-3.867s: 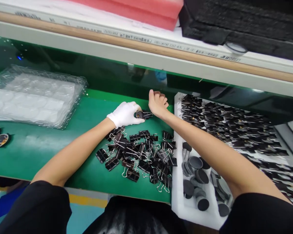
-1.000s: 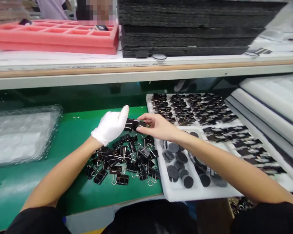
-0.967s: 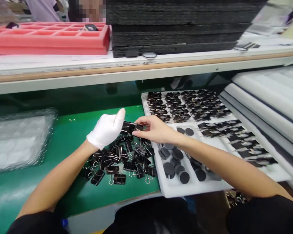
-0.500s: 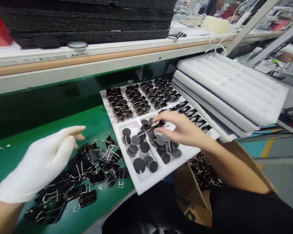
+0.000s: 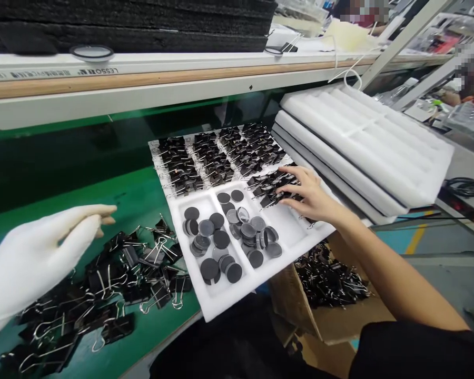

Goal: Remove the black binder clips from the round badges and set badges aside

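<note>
My right hand (image 5: 314,197) is bare and reaches over the right side of a white foam tray (image 5: 225,305). Its fingers are apart, touching or just above a row of black binder clips (image 5: 266,184) in a tray compartment; nothing shows gripped. My left hand (image 5: 43,255), in a white glove, hovers over the green table with thumb and fingers together and nothing visible in them. Below and beside it lies a loose heap of binder clips (image 5: 110,281) with silver handles. Round dark discs (image 5: 221,239) fill two front compartments of the tray. More clips (image 5: 217,158) stand in rows at the back.
White foam trays (image 5: 363,137) are stacked at the right. A cardboard box (image 5: 298,295) of small black parts stands below the tray's front edge. Above the table runs a shelf (image 5: 181,79) holding black foam blocks (image 5: 142,26) and a round lens-like ring (image 5: 91,52).
My right hand has moved right and back from the discs to the clip row, and its fingers have opened from the dark clip they held. The view has shifted slightly.
</note>
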A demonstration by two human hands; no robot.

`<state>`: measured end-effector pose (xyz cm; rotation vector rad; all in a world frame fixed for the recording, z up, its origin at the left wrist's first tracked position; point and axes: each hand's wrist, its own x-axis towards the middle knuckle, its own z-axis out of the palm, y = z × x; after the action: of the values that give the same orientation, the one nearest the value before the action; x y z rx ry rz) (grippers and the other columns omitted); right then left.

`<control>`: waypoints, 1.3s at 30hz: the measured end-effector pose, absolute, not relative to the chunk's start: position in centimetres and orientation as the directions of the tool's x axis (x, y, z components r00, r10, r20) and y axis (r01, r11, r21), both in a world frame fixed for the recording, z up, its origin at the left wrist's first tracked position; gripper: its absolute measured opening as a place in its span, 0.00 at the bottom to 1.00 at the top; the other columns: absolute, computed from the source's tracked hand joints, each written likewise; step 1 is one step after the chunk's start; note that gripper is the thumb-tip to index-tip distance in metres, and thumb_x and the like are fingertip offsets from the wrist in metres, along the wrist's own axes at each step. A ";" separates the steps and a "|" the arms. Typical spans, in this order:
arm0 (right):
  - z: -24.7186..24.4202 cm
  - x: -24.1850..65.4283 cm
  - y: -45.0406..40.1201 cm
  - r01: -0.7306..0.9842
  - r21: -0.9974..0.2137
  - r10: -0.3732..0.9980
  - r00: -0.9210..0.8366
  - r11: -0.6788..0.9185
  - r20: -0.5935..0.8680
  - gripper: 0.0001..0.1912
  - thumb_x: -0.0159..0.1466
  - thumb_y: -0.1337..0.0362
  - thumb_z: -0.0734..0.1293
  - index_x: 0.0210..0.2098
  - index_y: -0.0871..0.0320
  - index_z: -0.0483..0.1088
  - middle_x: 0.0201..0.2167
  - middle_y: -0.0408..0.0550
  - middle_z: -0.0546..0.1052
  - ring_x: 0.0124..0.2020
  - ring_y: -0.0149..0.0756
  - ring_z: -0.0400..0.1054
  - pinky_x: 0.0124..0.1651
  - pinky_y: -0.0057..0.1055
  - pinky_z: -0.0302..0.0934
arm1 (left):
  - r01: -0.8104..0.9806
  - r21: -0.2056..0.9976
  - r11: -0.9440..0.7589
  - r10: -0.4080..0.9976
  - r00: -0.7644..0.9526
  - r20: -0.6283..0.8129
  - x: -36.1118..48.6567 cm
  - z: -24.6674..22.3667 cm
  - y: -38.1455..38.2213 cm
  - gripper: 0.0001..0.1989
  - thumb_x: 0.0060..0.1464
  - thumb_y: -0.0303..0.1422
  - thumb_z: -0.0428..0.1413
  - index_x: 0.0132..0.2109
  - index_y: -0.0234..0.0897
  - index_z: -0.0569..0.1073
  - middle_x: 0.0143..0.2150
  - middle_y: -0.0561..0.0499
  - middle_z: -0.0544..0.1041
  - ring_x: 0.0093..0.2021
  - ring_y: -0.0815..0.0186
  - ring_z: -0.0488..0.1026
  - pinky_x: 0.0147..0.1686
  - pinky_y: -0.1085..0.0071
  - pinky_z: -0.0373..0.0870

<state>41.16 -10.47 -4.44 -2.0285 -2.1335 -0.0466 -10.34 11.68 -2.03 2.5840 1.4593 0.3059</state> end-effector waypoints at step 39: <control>-4.9 40.5 -13.7 0.989 -0.047 0.901 0.150 -0.143 0.406 0.14 0.69 0.52 0.69 0.49 0.52 0.69 0.62 0.60 0.71 0.64 0.63 0.61 0.56 0.53 0.52 | 0.047 0.078 -0.996 0.048 0.999 0.011 13.4 0.4 -1.6 0.23 0.68 0.51 0.51 0.54 0.36 0.74 0.47 0.40 0.76 0.43 0.52 0.74 0.39 0.58 0.72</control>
<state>40.53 -13.71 -4.93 -2.1289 -1.8247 -0.4070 13.43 -1.61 0.38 3.0626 0.0723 0.0192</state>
